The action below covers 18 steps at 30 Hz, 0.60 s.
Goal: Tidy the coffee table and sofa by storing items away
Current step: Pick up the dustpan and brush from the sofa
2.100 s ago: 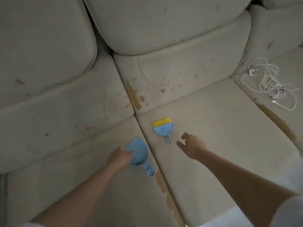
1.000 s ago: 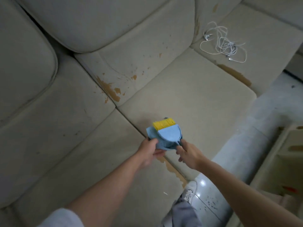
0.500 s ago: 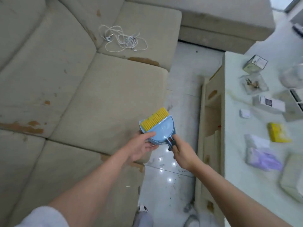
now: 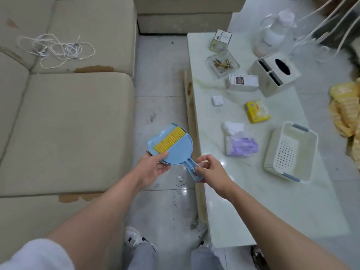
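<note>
Head view: the brush (image 4: 176, 146), apart from the dustpan (image 4: 155, 142) two seconds ago, now sits nested in it, lifted off the sofa (image 4: 68, 117) over the floor, left of the coffee table (image 4: 243, 191). Left hand (image 4: 153, 168) grips the pan; right hand (image 4: 211, 169) pinches the handles. Ready for storing. Box labels unreadable.

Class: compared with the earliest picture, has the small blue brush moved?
Yes. The brush has left the sofa cushion and is now held in both hands, nested in the dustpan, over the floor beside the coffee table.
</note>
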Motion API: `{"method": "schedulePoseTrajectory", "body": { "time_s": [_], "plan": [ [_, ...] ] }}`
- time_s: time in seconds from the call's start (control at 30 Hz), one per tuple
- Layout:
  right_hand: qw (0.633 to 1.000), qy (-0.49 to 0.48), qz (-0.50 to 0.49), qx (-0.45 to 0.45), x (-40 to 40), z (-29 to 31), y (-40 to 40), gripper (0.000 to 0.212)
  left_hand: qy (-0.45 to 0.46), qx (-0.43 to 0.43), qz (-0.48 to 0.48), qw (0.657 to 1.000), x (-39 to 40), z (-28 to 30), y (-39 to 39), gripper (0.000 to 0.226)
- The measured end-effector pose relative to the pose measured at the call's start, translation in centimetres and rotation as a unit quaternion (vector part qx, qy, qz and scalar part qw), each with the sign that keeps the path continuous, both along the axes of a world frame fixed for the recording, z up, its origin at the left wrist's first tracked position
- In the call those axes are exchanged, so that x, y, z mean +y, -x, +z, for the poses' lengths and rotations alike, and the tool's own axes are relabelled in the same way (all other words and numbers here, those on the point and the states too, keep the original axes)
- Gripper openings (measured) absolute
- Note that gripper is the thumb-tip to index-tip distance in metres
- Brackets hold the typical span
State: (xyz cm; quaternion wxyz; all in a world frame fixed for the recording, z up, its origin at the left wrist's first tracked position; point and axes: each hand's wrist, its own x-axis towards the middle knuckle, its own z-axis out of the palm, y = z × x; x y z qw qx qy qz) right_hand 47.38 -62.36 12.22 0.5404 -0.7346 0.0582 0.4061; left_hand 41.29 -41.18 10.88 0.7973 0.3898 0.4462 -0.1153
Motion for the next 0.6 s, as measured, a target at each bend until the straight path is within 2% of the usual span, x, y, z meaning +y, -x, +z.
{"method": "schedulePoseTrajectory", "body": {
  "time_s": [0.1,0.3,0.43,0.6],
  "plan": [
    [0.999,0.019,-0.020,-0.030,-6.1,0.4,-2.8,0.015,0.008,-0.011,-0.016,1.000,-6.3,0.2,-3.6,0.028],
    [0.996,0.030,-0.049,-0.067,-14.9,0.2,-6.2,0.023,0.020,-0.028,-0.059,0.998,-14.4,0.3,-8.6,0.035],
    [0.993,0.044,-0.024,-0.110,-17.6,-0.8,-6.9,0.027,0.024,-0.018,-0.083,0.996,-16.8,0.0,-10.5,0.037],
    [0.990,0.063,0.004,-0.123,-18.0,-1.8,-7.3,0.037,0.016,-0.004,-0.105,0.994,-17.3,-1.1,-11.6,0.036]
  ]
}}
